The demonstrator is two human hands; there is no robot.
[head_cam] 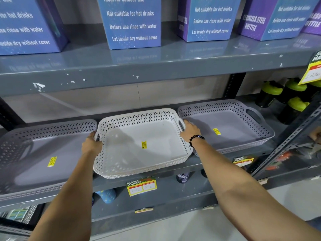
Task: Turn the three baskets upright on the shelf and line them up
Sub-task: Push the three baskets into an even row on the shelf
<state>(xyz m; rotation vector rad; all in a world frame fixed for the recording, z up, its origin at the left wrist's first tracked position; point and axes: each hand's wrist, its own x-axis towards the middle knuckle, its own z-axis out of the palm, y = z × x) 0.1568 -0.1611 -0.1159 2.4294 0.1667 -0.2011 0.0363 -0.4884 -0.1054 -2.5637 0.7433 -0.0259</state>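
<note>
— Currently on shelf (205, 164): three baskets, all open side up. Grey basket on the left (43, 153), white basket (139, 141) in the middle, grey basket on the right (231, 126).

— Hands?

— Left hand (91, 143) closed on the white basket's left handle; right hand (190, 129) closed on its right handle, bead bracelet (195, 140) at the wrist. Fingers mostly hidden behind the rims.

— Alignment?

— Not yet square. White basket's front edge overhanging the shelf lip and looking tilted, front lower than back; right basket set further back and skewed. Rims of neighbours touching or nearly so on both sides.

— Risks, as judged?

— Item one: letting go with the front past the lip, basket tipping forward off the shelf. Item two: pushing back crooked, right corner catching the right basket's rim and shoving it toward the green-lidded bottles (271, 93) beyond. Item three: left knuckles pinched between the white and left rims. Item four: light plastic sliding too far on smooth metal, line uneven again.

— Remedy?

— Level first, then a straight, slow push.
</note>
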